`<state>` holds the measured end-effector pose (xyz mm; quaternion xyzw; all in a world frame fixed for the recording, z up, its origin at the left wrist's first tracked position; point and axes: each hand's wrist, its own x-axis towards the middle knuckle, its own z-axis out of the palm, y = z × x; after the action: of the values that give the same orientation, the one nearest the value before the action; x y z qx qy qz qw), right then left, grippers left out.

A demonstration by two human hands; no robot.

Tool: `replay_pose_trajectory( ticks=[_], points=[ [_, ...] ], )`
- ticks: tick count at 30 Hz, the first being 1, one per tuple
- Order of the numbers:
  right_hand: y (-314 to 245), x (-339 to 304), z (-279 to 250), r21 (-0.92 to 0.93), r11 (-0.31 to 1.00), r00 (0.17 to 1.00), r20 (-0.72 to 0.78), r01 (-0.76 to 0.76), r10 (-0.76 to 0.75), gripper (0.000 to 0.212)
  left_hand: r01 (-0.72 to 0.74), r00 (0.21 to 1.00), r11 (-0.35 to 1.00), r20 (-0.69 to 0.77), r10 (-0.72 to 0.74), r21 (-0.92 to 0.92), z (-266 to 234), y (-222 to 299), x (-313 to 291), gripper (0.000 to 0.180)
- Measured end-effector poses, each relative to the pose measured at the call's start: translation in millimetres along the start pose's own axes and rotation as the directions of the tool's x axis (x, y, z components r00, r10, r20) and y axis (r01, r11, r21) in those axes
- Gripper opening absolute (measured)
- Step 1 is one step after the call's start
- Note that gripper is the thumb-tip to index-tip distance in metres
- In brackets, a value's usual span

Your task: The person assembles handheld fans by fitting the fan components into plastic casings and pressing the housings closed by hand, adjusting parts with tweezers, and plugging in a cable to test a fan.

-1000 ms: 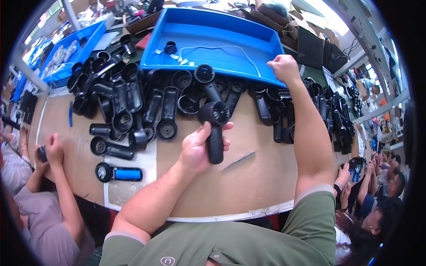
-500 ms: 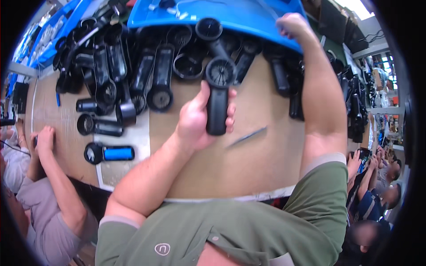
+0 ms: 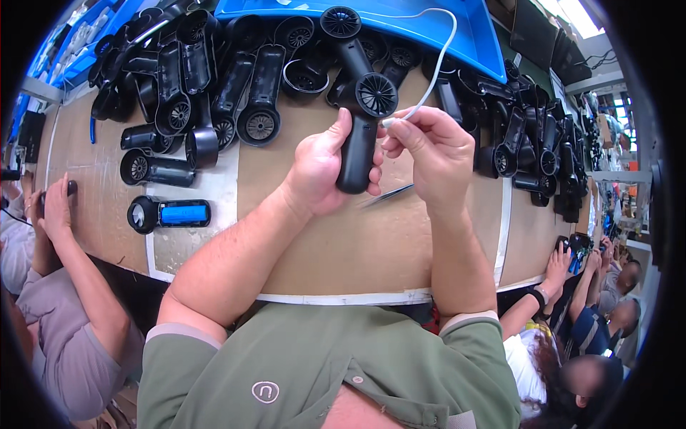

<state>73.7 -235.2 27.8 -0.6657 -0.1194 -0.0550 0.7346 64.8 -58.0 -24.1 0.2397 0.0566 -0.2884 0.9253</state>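
Note:
My left hand point(image 3: 314, 171) is wrapped round the black handle of a handheld fan point(image 3: 356, 161), whose round slatted head points away from me. Between the thumb and fingers of my right hand point(image 3: 441, 154) is the small plug of a white cable point(image 3: 449, 50). The plug sits close to the right side of the fan's handle, just below its head; whether it is inserted cannot be made out. From there the cable loops up toward a blue tray point(image 3: 482, 43). Under my hands lies a slim pointed metal tool point(image 3: 389, 194), partly covered.
Several black fan housings point(image 3: 261, 93) are heaped along the far side of the table, with another pile point(image 3: 511, 143) at the right. At left lies an opened fan with a blue battery point(image 3: 184, 213). Co-workers' hands point(image 3: 57, 211) are at the left and right ends.
My right hand has come back from the blue tray to beside the fan, bringing the white cable's plug. My left hand still grips the fan.

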Motion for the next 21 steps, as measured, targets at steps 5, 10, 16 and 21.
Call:
replay_pose_trajectory(
  ticks=[5,10,16,21],
  points=[
    [-0.2,-1.4,4.2,-0.092,0.995,0.999,0.025,0.026,-0.024,0.007,-0.012,0.999,0.998,-0.041,0.014,0.066,1.4,-0.4,-0.7,0.062],
    [4.8,-0.1,3.3,-0.105,0.994,0.998,0.059,0.030,-0.024,0.006,-0.007,0.998,0.997,-0.069,0.012,0.072,4.8,1.2,-2.1,0.060],
    [13.9,1.8,-6.4,-0.350,0.907,0.971,0.123,0.234,-0.203,0.008,0.002,0.998,0.995,-0.066,0.004,0.101,3.9,0.1,-2.2,0.059],
    [17.7,-4.3,-2.3,-0.478,0.803,0.935,0.175,0.355,-0.309,0.011,0.000,0.997,0.994,-0.077,0.008,0.109,2.4,-1.9,-3.6,0.058]
  ],
)
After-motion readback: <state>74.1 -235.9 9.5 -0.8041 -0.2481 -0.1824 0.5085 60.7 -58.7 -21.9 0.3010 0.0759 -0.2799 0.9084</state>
